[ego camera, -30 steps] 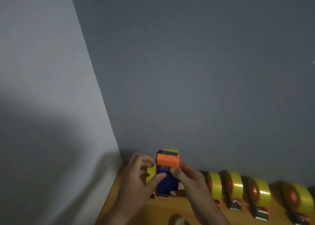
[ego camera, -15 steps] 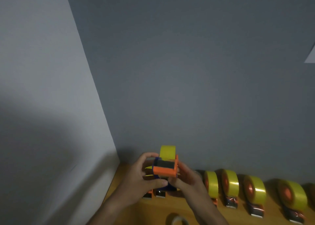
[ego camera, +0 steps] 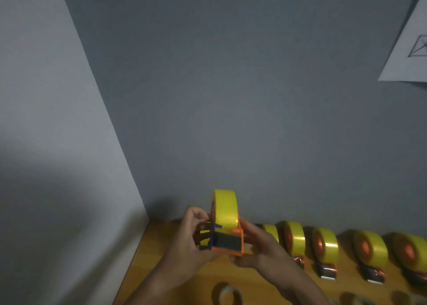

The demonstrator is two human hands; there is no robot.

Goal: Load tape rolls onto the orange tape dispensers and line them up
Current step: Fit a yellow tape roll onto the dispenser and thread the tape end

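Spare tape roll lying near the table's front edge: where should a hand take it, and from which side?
The spare tape roll seems to lie flat, hole up, apart from both hands. Probably best from above: one finger in the hole, thumb outside, pinching the ring wall. Its lower edge is cut off, so this is a guess.

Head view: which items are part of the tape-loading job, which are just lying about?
Job:
- orange dispenser with yellow roll, gripped by left hand and right hand
- loaded dispensers lined along the wall
- loose tape roll at near edge of the wooden table, probably spare stock

Lying about:
- paper sheet on the wall
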